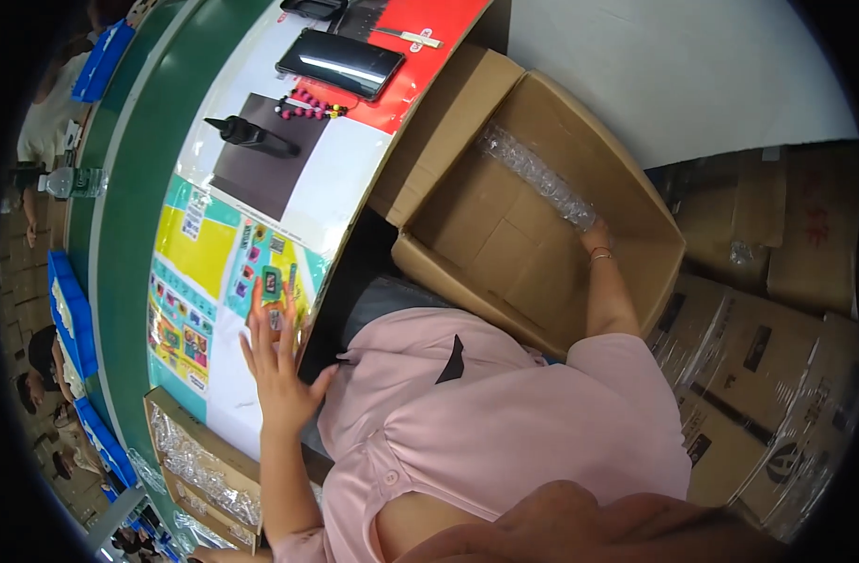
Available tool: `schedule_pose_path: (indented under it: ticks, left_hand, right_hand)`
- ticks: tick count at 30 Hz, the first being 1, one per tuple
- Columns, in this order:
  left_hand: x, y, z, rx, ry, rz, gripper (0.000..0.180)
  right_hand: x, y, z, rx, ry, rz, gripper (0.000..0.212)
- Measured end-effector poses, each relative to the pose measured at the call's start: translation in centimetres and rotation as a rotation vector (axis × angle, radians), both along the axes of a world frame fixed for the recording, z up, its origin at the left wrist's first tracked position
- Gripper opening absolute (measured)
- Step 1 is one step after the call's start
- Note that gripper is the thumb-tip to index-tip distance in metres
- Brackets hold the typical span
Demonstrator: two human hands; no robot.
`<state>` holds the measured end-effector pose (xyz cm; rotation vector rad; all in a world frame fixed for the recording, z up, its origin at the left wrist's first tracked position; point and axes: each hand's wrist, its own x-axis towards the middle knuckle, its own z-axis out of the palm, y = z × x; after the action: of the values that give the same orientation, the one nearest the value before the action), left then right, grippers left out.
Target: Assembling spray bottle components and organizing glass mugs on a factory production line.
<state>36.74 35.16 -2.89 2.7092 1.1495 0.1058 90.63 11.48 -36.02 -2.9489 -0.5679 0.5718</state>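
Observation:
My left hand (284, 361) lies over the near edge of the workbench, its fingers spread apart and holding nothing. Just beyond its fingertips is a small dark green device or printed picture (272, 280); I cannot tell which. It sits on a colourful printed sheet (199, 253). My right hand (596, 238) reaches down into a cardboard box (505, 253) on the right. Its fingers close on the near end of a long row of small items in clear plastic (537, 176), which lies along the box's far right side. What the items are is too small to tell.
On the bench are a black phone (343, 64), a beaded strap (309, 105), a black bottle with a pointed nozzle (251, 136) and tweezers (409, 38). A carton of clear-wrapped items (204, 460) stands at the lower left. Stacked cartons (767, 375) fill the right. People and blue trays (70, 310) appear far left.

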Motion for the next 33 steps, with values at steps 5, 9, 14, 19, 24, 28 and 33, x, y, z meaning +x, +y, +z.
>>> schedule_pose_path:
  ticks: [5, 9, 14, 19, 24, 28, 33]
  left_hand:
    - [3.8, 2.7, -2.4, 0.094, 0.046, -0.091, 0.074]
    - [3.4, 3.5, -3.5, 0.139, 0.117, -0.125, 0.057]
    - [2.7, 2.8, -3.5, 0.126, 0.158, -0.071, 0.05]
    - [3.3, 3.0, -3.4, 0.11, 0.139, -0.046, 0.039]
    - [3.7, 2.8, -2.8, 0.103, 0.049, -0.042, 0.046]
    - [6.4, 1.9, -3.5, 0.124, -0.304, -0.47, 0.036]
    - [16.6, 2.4, -3.3, -0.124, -0.339, -0.78, 0.056]
  right_hand:
    - [3.8, 1.4, -1.8, 0.191, 0.435, 0.043, 0.076]
    - [6.0, -1.7, -5.5, -0.182, 0.243, 0.148, 0.071]
    - [2.1, 1.0, -6.7, -0.271, 0.219, 0.039, 0.073]
    - [-3.8, 1.9, -7.7, -0.018, 0.358, 0.005, 0.068]
    - [-6.5, -0.9, -2.8, 0.191, 0.518, 0.21, 0.056]
    - [-5.4, 4.7, 9.6, 0.043, 1.068, 0.113, 0.05]
    - [-8.0, 12.3, 20.8, 0.34, 1.496, -0.277, 0.05]
